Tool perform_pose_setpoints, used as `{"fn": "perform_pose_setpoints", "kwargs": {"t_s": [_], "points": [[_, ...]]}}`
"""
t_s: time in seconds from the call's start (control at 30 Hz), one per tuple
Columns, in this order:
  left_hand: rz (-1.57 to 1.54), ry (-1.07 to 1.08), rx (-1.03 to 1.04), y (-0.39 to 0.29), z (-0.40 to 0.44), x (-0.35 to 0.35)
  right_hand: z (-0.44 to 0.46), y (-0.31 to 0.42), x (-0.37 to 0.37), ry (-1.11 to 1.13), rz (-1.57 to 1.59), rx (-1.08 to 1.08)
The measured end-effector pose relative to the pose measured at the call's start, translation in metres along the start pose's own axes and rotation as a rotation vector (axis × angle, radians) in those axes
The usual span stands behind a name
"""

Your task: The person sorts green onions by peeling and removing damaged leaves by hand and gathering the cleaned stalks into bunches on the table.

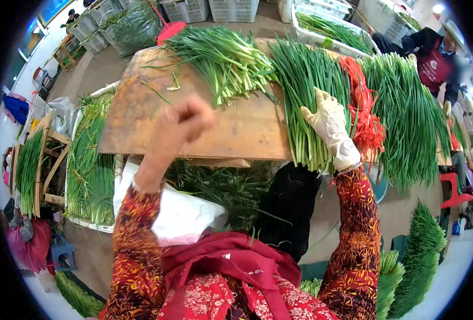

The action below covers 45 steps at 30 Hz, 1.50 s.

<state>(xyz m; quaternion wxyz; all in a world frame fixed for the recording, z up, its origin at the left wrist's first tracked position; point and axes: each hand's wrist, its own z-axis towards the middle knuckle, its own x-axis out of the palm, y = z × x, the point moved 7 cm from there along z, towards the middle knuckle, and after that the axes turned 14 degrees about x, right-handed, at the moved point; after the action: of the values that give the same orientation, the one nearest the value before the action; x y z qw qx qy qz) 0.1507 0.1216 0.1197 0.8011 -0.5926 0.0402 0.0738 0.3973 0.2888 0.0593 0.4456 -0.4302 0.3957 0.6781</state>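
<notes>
My left hand (186, 121), bare and smeared by motion, hovers over the bare left part of a wooden board (236, 130). Its fingers look curled, but whether they hold anything cannot be made out. My right hand (326, 118), in a pale glove, lies on a pile of garlic chives (295, 101) with its thumb and fingers apart. Just right of that glove is a bundle of red ties (365, 117). Another heap of garlic chives (220, 61), pale stems toward me, rests at the board's far edge. Loose bits of leaf lie left of it.
More chives (404, 117) cover the board's right end. A white crate (330, 32) of greens stands beyond it. Left of the board is a long bin of greens (91, 160). A white sack (167, 205) lies below. A person in a red apron (434, 69) is at right.
</notes>
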Motion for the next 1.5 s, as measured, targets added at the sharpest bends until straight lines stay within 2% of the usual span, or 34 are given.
{"fn": "perform_pose_setpoints", "kwargs": {"t_s": [0.03, 0.07, 0.1, 0.13, 0.17, 0.2, 0.27, 0.3, 0.37, 0.4, 0.47, 0.5, 0.53, 0.6, 0.67, 0.73, 0.8, 0.93, 1.0, 1.07, 1.13, 1.2, 1.27, 1.33, 1.4, 1.47, 1.5], "points": [[0.019, 0.108, 0.020, -0.002, -0.020, 0.011, -0.001, 0.003, -0.003, -0.012, -0.012, -0.011], [0.052, 0.377, 0.014, 0.015, -0.043, 0.032, -0.001, 0.005, -0.005, -0.024, -0.024, -0.023], [0.264, 0.628, 0.023, 0.031, -0.070, 0.050, -0.002, 0.005, -0.005, -0.058, -0.024, -0.040], [0.599, 0.880, 0.367, 0.059, -0.110, 0.060, -0.001, 0.005, -0.006, -0.060, -0.027, -0.034], [0.889, 1.140, 0.008, 0.079, -0.138, 0.059, 0.000, 0.005, -0.008, -0.029, -0.002, -0.013], [0.909, 1.123, 0.035, 0.099, -0.159, 0.047, 0.000, 0.004, -0.011, 0.004, 0.022, 0.010], [0.807, 0.942, 0.032, 0.089, -0.152, 0.043, -0.001, 0.000, -0.022, 0.048, 0.199, 0.007], [0.806, 0.950, 0.043, 0.082, -0.146, 0.045, 0.002, -0.008, -0.029, 0.054, 0.274, -0.001], [0.713, 0.742, 0.106, 0.055, -0.120, 0.045, 0.001, -0.021, -0.057, 0.032, 0.394, -0.017], [0.714, 0.746, 0.116, 0.047, -0.110, 0.049, -0.008, -0.023, -0.085, 0.030, 0.475, 0.057], [0.518, 0.575, 0.022, 0.036, -0.083, 0.055, -0.030, -0.042, -0.119, 0.023, 0.763, 0.233], [0.454, 0.452, 0.060, 0.029, -0.070, 0.061, -0.047, -0.047, -0.135, 0.005, 0.852, 0.295], [0.454, 0.454, 0.066, 0.032, -0.060, 0.072, -0.065, -0.053, -0.144, -0.014, 0.940, 0.356], [0.329, 0.323, 0.270, 0.026, -0.037, 0.092, -0.102, -0.061, -0.137, 0.108, 1.007, 0.360], [0.257, 0.309, 0.247, 0.027, -0.018, 0.115, -0.141, -0.060, -0.111, 0.273, 1.068, 0.329], [0.190, 0.300, 0.217, 0.029, 0.002, 0.136, -0.174, -0.055, -0.077, 0.452, 1.079, 0.521], [0.331, 0.190, 0.577, 0.007, 0.021, 0.149, -0.193, -0.053, -0.051, 0.591, 0.921, 0.705], [0.329, 0.282, 0.660, 0.007, 0.055, 0.183, -0.190, -0.052, -0.023, 0.525, 0.905, 0.778], [0.577, 0.370, 0.819, 0.013, 0.063, 0.205, -0.183, -0.051, -0.010, 0.537, 0.953, 0.814], [0.661, 0.438, 0.866, 0.033, 0.069, 0.222, -0.181, -0.054, -0.004, 0.548, 0.999, 0.850], [0.794, 0.531, 0.923, 0.048, 0.068, 0.233, -0.181, -0.056, -0.001, 0.565, 1.123, 0.828], [0.766, 0.541, 0.916, 0.055, 0.068, 0.236, -0.186, -0.057, 0.003, 0.605, 1.212, 0.842], [0.735, 0.564, 0.886, 0.056, 0.068, 0.233, -0.197, -0.033, 0.001, 0.854, 1.358, 0.571], [0.730, 0.556, 0.897, 0.060, 0.067, 0.230, -0.221, 0.008, -0.033, 1.280, 1.353, 0.273], [0.668, 0.571, 0.885, 0.058, 0.067, 0.229, -0.253, 0.038, -0.038, 1.654, 1.080, -0.008], [0.615, 0.543, 0.911, 0.055, 0.067, 0.226, -0.243, 0.033, -0.037, 1.089, 0.862, -0.263], [0.564, 0.540, 0.883, 0.054, 0.067, 0.224, -0.230, 0.023, -0.034, 1.103, 0.677, -0.091]]}}
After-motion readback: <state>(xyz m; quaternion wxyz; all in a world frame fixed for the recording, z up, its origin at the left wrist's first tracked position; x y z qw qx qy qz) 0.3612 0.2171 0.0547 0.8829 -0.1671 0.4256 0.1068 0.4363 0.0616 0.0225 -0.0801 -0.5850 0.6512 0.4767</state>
